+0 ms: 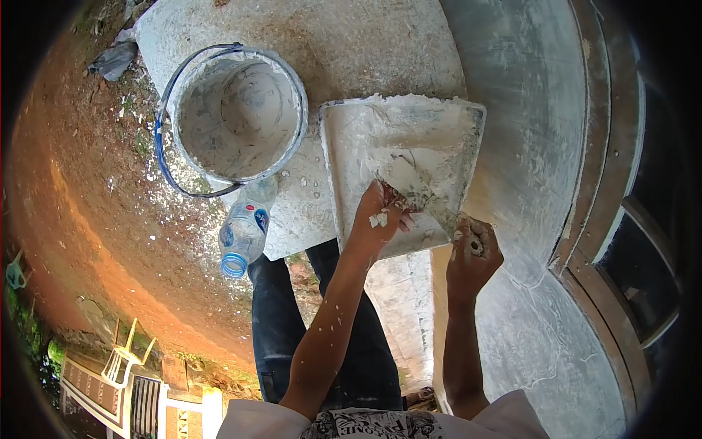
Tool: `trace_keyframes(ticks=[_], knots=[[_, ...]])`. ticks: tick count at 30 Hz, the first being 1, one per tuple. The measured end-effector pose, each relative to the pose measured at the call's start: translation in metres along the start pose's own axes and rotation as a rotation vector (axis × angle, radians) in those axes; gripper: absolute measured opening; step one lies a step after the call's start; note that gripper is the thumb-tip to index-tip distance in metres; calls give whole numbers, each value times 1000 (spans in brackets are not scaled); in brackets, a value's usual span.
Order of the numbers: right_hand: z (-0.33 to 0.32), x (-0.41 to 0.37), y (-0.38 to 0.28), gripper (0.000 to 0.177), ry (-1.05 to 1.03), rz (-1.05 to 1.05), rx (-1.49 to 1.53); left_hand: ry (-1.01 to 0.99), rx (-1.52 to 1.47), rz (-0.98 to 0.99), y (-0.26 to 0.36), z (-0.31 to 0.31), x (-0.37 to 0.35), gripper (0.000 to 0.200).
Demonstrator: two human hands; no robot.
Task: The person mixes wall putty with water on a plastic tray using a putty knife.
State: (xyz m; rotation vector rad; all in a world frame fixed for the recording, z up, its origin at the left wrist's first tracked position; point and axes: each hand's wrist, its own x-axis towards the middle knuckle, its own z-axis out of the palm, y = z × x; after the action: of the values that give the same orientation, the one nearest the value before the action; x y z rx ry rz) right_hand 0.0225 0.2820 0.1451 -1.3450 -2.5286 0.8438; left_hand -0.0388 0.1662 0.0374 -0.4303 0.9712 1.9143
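Observation:
A shallow tray (333,157), its rim crusted with off-white putty, lies below my hands. My left hand (376,218) reaches over its middle, fingers closed round a putty-smeared reddish-brown tool (392,196); I cannot tell its exact kind. White putty (398,170) lies in the tray just beyond it. At the tray's near right corner, my right hand (474,260) grips a putty knife (442,212) by its handle. A round hole shows in the handle's end, and the smeared blade points toward my left hand. Lumps of putty cling to both hands.
Left of the tray stands a putty-coated bucket (292,132) with its handle folded to the left. A clear plastic bottle (243,230) with a blue cap lies beside it. Both rest on a stained board (365,44). A grey wall (526,168) rises on the right.

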Motion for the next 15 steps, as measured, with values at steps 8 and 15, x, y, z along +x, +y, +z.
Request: trace_keyframes(ticks=[8, 15], knots=[[5, 5, -15, 5, 96, 222, 158, -1, 73, -37, 4, -14, 5, 34], [34, 4, 0, 6, 84, 61, 58, -79, 206, 51, -18, 1, -8, 27]])
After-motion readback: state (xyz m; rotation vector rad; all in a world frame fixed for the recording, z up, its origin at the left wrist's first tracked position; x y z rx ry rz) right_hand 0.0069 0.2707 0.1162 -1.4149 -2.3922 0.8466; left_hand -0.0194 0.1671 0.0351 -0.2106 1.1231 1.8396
